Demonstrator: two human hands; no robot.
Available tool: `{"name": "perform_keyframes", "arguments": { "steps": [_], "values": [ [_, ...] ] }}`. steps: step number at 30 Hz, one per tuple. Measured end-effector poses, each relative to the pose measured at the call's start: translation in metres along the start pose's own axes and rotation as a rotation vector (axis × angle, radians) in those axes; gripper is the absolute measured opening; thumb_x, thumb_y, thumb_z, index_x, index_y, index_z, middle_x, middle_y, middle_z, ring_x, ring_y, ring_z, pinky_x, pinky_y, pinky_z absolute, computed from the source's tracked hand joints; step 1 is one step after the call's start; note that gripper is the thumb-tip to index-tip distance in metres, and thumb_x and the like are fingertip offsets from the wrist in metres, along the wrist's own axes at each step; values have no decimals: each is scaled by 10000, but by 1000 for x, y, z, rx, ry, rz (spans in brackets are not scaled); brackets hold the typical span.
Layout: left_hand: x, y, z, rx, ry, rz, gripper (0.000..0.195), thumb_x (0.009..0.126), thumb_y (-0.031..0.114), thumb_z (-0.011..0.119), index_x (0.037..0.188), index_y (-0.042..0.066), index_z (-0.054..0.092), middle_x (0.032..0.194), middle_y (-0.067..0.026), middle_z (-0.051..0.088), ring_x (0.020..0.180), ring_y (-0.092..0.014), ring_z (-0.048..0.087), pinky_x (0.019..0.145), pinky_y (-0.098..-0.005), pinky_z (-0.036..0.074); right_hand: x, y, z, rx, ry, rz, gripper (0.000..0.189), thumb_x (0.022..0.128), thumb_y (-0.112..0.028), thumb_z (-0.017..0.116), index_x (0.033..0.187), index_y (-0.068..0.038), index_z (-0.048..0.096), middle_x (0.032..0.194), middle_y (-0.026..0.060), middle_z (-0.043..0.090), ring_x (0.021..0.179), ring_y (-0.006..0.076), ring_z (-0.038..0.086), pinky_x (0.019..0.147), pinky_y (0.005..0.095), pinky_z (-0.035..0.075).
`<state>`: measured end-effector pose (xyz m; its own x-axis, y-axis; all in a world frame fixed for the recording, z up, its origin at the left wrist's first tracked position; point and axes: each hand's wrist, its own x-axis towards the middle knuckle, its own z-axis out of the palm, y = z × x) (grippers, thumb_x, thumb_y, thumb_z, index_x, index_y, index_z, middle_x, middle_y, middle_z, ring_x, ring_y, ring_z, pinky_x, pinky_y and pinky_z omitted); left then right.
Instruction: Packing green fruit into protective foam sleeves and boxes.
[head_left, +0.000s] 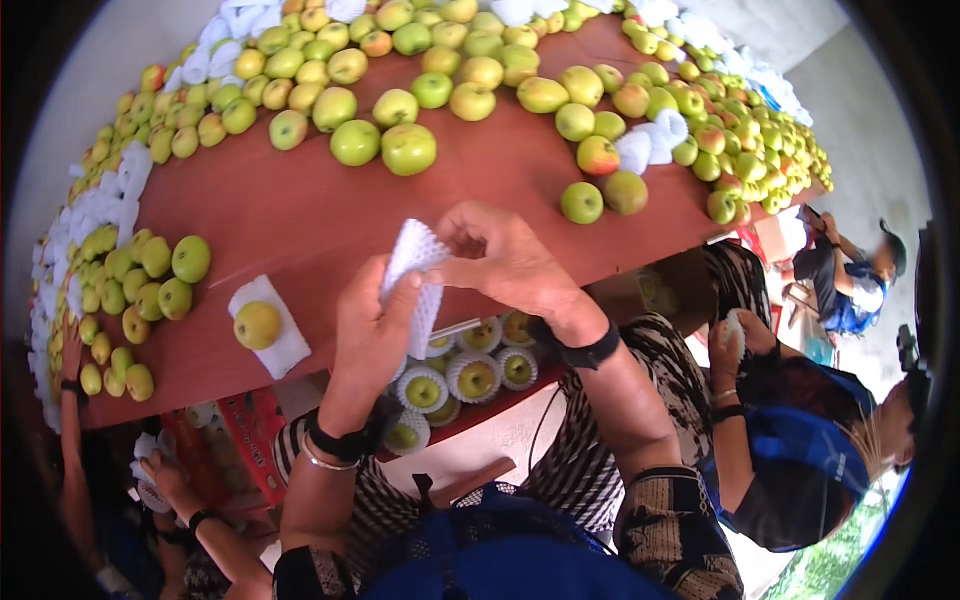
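Observation:
My left hand (360, 330) grips a white foam net sleeve (414, 259), flattened and upright, between thumb and fingers. At the sleeve's upper edge, the thumb and fingers of my right hand (510, 262) pinch it. No apple can be made out inside. Below my hands, several green apples in foam nets (475, 377) lie in a box (487, 411) under the table edge. To the left, a yellow-green apple (257, 325) rests on a flat stack of white foam sleeves (291, 361).
Loose apples (409, 149) spread along the far side of the reddish-brown table (300, 202), with a large heap (750, 142) at right. Foam sleeves (112, 199) lie among the left apples (154, 259). A co-worker (795, 442) sits close at right; another person's arm (214, 536) is at lower left.

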<state>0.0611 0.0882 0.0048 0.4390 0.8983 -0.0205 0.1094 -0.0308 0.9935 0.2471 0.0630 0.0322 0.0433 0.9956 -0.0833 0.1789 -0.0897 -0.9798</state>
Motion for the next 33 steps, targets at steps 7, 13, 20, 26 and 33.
{"name": "perform_keyframes", "arguments": {
  "steps": [7, 13, 20, 26, 33],
  "values": [
    [-2, -2, -8, -13, -205, -39, 229, 974, 172, 598, 1102, -17, 611, 886, -25, 652, 786, -73, 594, 670, -255, 497, 3, -14, -2, 11, -68, 16, 117, 853, -68, 745, 889, -32, 640, 810, -40, 619, 721, 26, 531, 639, 206, 451],
    [3, 9, -2, -352, -273, -275, 232, 928, 113, 583, 1116, -22, 600, 903, -41, 659, 786, -95, 615, 696, -264, 506, -2, -20, -2, 366, -287, 57, 113, 881, -63, 725, 908, -22, 624, 788, -13, 625, 715, 32, 567, 621, 215, 477],
    [1, -7, -1, -322, -258, -338, 223, 876, 118, 519, 1042, -13, 590, 836, -60, 644, 700, -123, 595, 626, -267, 485, 23, 12, -1, -261, 153, -8, 164, 840, -58, 732, 966, 4, 647, 850, 16, 648, 747, 69, 582, 657, 235, 489],
    [13, -7, -4, -697, 64, -498, 258, 887, 206, 596, 1065, 19, 584, 880, -74, 649, 749, -164, 620, 653, -290, 495, 48, -1, -5, -789, 287, -144, 444, 770, -110, 749, 1177, -47, 584, 1112, 147, 634, 977, 327, 643, 831, 418, 528],
    [10, -5, -10, -787, 113, -478, 253, 885, 203, 645, 1070, 44, 579, 937, -69, 647, 796, -162, 623, 654, -298, 489, 122, -7, 17, -1141, 91, -280, 602, 723, -130, 790, 1253, -70, 510, 1242, 141, 568, 1179, 338, 533, 954, 458, 489]
  ]
}}
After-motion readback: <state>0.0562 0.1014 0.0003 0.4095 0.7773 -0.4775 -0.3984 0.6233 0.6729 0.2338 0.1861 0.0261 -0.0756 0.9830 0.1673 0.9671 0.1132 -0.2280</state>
